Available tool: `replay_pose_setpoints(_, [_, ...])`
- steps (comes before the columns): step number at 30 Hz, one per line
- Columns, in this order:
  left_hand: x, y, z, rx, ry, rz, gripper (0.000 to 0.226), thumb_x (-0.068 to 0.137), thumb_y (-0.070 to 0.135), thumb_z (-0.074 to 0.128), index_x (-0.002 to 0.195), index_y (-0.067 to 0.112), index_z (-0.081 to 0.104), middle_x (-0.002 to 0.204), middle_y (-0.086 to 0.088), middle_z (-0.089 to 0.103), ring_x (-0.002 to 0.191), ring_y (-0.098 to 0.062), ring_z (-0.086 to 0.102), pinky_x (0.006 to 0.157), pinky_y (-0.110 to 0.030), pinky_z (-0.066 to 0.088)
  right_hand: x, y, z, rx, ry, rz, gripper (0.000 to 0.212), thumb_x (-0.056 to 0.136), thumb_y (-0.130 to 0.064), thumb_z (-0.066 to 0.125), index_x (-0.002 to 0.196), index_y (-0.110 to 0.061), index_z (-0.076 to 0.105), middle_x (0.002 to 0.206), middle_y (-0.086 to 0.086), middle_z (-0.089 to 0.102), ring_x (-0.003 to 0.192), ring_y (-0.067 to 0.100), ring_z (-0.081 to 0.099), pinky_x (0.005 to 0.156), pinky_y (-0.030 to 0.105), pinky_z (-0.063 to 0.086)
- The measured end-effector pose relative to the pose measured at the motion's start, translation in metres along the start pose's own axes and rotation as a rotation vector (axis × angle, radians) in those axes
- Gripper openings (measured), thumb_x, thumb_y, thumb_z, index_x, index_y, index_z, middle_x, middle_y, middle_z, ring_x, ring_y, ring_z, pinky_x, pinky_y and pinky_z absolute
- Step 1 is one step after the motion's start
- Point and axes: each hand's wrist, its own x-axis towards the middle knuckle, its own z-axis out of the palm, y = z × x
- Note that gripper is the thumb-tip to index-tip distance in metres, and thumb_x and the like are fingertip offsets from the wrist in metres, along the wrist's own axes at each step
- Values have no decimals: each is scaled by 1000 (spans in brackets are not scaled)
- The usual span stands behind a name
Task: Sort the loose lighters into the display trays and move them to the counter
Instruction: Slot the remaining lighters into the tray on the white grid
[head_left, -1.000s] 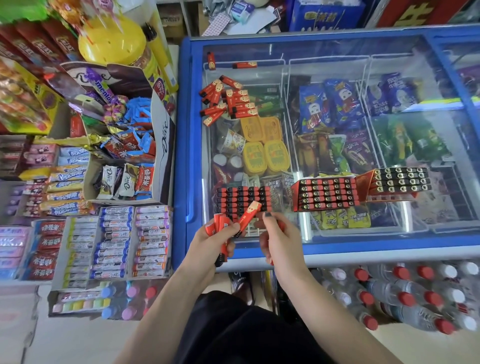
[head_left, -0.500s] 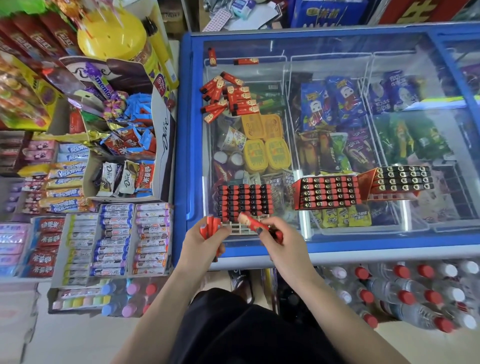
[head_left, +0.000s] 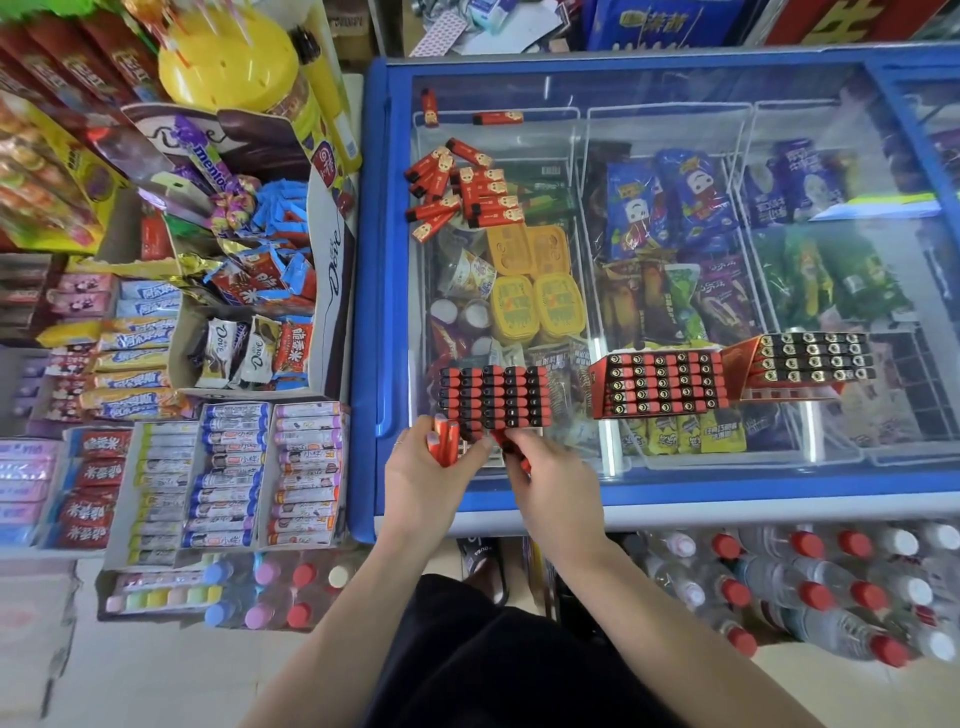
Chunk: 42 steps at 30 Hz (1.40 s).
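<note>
Three display trays of red-and-black lighters stand on the freezer's glass lid: a near-left tray (head_left: 493, 397), a middle tray (head_left: 657, 383) and a right tray (head_left: 810, 358). My left hand (head_left: 423, 480) grips a small bunch of red lighters (head_left: 444, 441) just left of the near-left tray's front edge. My right hand (head_left: 550, 486) pinches one red lighter (head_left: 511, 447) at that tray's front row. A pile of loose red lighters (head_left: 465, 192) lies farther back on the glass, with two more lighters (head_left: 491, 118) near the far edge.
The blue-framed freezer (head_left: 374, 312) holds ice creams under its glass. Shelves of sweets and chocolate boxes (head_left: 234, 467) fill the left side. Packs of red-capped water bottles (head_left: 810, 587) lie on the floor at the right. A yellow tub (head_left: 228, 62) stands at the back left.
My right hand has brought its lighter down from in front of the tray to the tray's front row. My left hand has moved up beside the tray, still holding its bunch.
</note>
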Motion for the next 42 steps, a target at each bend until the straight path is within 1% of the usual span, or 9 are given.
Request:
replay_pose_setpoints(7, [-1,5,6,164,46,80,35,82,37,85,85,26,52,93,6,54,79,-5,54,62,-8,39,1,-3,7,46,-36,-16,22,98,-13,61,117,-22,65,86,-2,72,68,24,66,54,40,53])
replay_pose_setpoints(14, [1,6,11,173,85,72,33,84,38,83,92,22,56,95,6,52,81,-5,53,60,-14,34,0,-1,8,132,-88,51,29,96,-11,61,124,-17,56,85,-1,68,70,23,66,60,46,54])
replay_pose_setpoints(16, [3,8,13,179,116,74,34,85,39,82,90,21,53,94,6,51,78,-7,53,59,-18,34,-5,-4,2,227,-79,99,25,94,-12,65,116,-16,54,78,-2,63,66,17,61,59,38,53])
replay_pose_setpoints(19, [5,10,17,206,134,95,35,86,38,81,86,21,50,92,6,49,77,-10,52,60,-22,35,-9,-9,-11,505,-90,301,18,91,-14,66,103,-20,54,74,-2,59,63,13,54,61,30,46])
replay_pose_setpoints(23, [7,8,18,203,126,102,38,86,36,81,82,18,49,91,3,48,74,-12,48,59,-22,35,-5,-6,-17,960,-105,707,16,99,-17,50,108,-24,62,82,5,55,70,16,51,63,30,40])
replay_pose_setpoints(25, [8,7,18,204,117,100,38,85,37,82,83,16,50,91,2,49,76,-12,48,60,-20,34,-3,1,-19,1014,-93,779,24,102,-14,45,113,-22,65,84,8,56,69,16,50,59,26,40])
replay_pose_setpoints(30, [6,6,15,191,103,88,32,86,40,81,89,22,55,94,4,51,80,-5,51,61,-12,33,-5,15,-22,789,-97,670,30,100,-24,46,126,-28,61,95,9,55,61,10,52,56,23,40])
replay_pose_setpoints(33, [6,5,15,191,102,76,33,86,41,80,89,20,55,95,3,52,82,-7,52,63,-14,33,-5,16,-24,758,-83,642,26,107,-15,43,130,-21,53,84,6,64,59,7,56,54,19,43])
replay_pose_setpoints(42, [5,6,15,173,101,67,32,87,39,80,89,18,56,95,1,53,80,-10,53,62,-17,34,-7,17,-22,294,81,147,26,99,-4,61,121,-15,67,106,-6,63,86,6,60,76,22,52])
